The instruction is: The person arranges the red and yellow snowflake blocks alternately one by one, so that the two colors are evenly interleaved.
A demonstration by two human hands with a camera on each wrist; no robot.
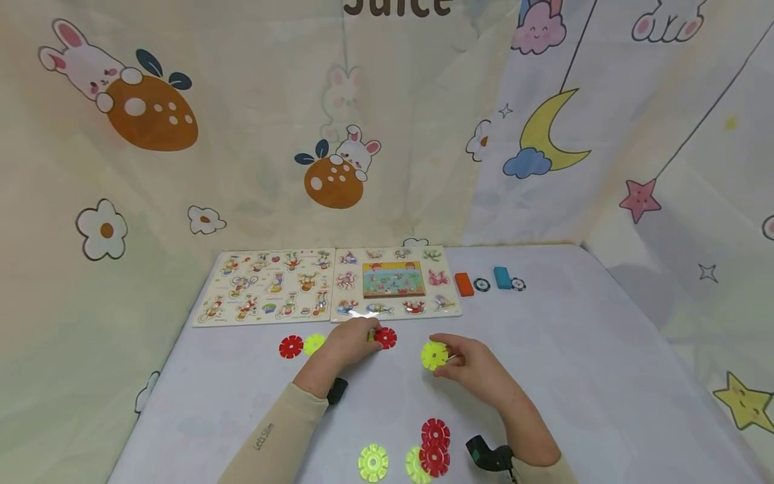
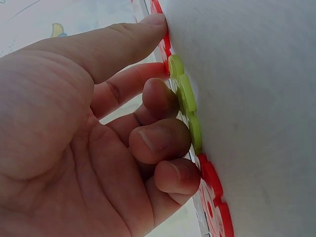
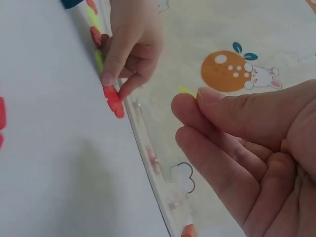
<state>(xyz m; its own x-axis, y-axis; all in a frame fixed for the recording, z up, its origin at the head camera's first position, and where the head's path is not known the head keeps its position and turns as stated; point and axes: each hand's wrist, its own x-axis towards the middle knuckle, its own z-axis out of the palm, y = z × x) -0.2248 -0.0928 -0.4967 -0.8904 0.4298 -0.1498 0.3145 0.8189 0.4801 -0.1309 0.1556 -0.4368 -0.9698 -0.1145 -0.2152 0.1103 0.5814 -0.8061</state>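
My left hand (image 1: 351, 343) is over a row of notched plastic snowflake discs on the table. Its thumb and index finger pinch the red disc (image 1: 385, 338) at the row's right end, while the other fingers curl beside a yellow-green disc (image 2: 185, 98) and another red disc (image 2: 217, 207). To the left, a red disc (image 1: 291, 347) and a yellow-green disc (image 1: 314, 344) show past the hand. My right hand (image 1: 474, 366) holds a yellow-green snowflake disc (image 1: 434, 355) upright above the table between thumb and fingertips; only its edge shows in the right wrist view.
Two picture puzzle boards (image 1: 272, 286) lie along the back. Right of them are an orange block (image 1: 464, 284), a blue block (image 1: 502, 277) and two round chips. Near the front lie a yellow-green disc (image 1: 373, 463) and overlapping red discs (image 1: 435, 447) with another yellow-green one.
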